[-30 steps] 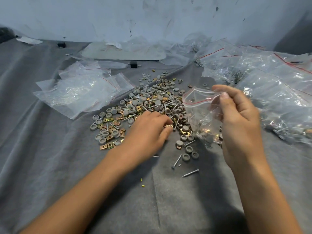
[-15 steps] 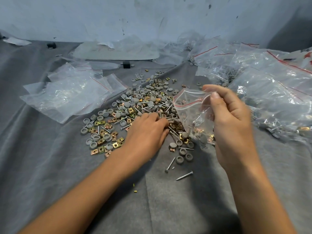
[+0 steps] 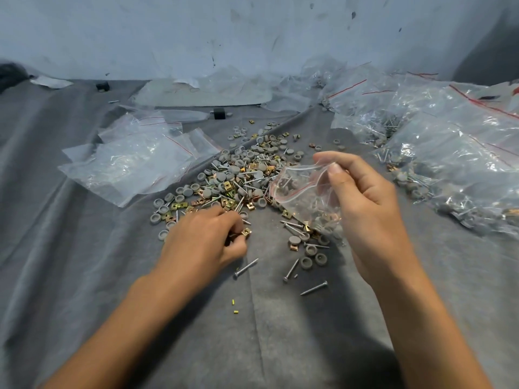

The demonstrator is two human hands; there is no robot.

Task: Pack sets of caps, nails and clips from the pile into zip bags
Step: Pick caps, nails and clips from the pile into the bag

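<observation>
The right hand [image 3: 365,209] is pinching a zip bag [image 3: 303,197] of caps, mouth pointing left, while the left hand [image 3: 202,242] is pinching a clip [image 3: 246,232].

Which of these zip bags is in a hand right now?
The small zip bag pinched by the right hand, with parts inside. All others lie on the cloth: empty ones left, filled ones right.

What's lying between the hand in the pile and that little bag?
In the head view, mostly bare grey cloth separates the left hand, pinching a clip, from the zip bag; just another clip and a few nails lie near the bag.
</observation>
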